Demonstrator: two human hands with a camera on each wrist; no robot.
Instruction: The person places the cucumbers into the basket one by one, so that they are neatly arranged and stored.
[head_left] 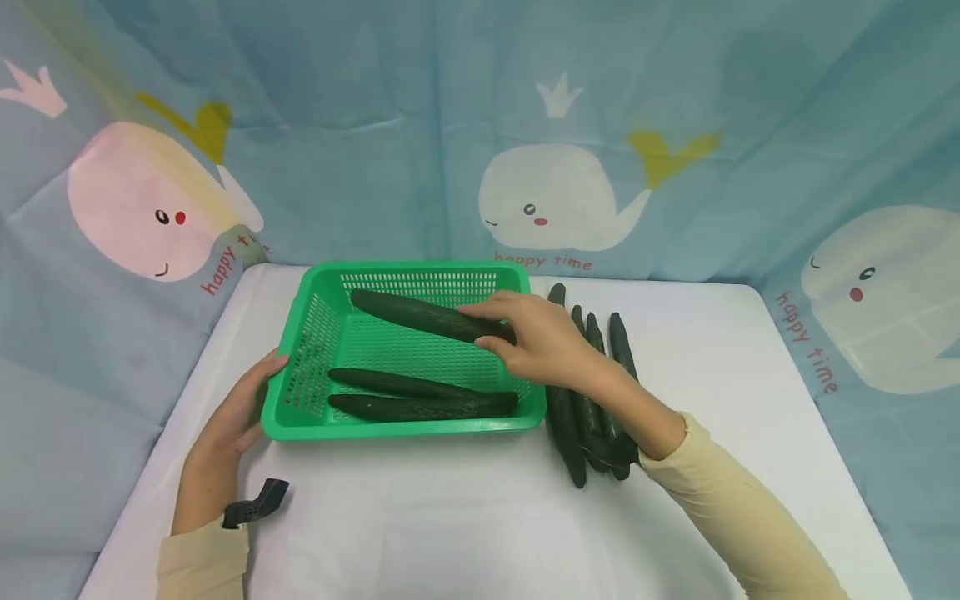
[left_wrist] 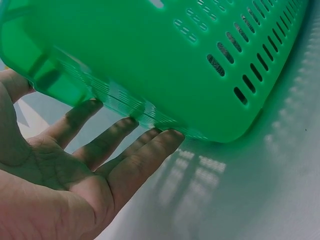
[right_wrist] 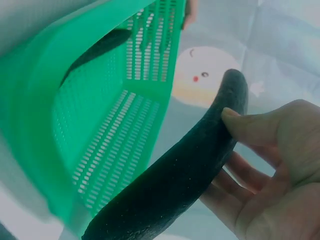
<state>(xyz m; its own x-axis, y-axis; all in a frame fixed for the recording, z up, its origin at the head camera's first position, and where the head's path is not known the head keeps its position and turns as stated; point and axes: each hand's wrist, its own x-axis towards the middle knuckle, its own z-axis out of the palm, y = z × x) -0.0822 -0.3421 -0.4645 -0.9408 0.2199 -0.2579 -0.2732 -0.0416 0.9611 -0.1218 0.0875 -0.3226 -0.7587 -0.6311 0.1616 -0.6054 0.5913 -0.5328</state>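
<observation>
My right hand [head_left: 543,337] pinches a dark green cucumber [head_left: 408,312] near its right end, between thumb and fingers. In the head view the cucumber slants over the back part of a green plastic basket [head_left: 405,430]; in the right wrist view the held cucumber [right_wrist: 170,170] overlaps the basket's side. Two more cucumbers, an upper one [head_left: 397,382] and a lower one [head_left: 427,407], lie along the basket's front wall. At the left side, my left hand [head_left: 238,408] touches the basket, its fingers [left_wrist: 142,160] extended with tips against the outer wall.
Right of the basket, several cucumbers [head_left: 564,425] lie side by side on the white table [head_left: 465,517], partly under my right forearm. A black strap [head_left: 258,504] sticks out at the left wrist. Blue curtains [head_left: 390,183] with whale prints stand behind and at both sides.
</observation>
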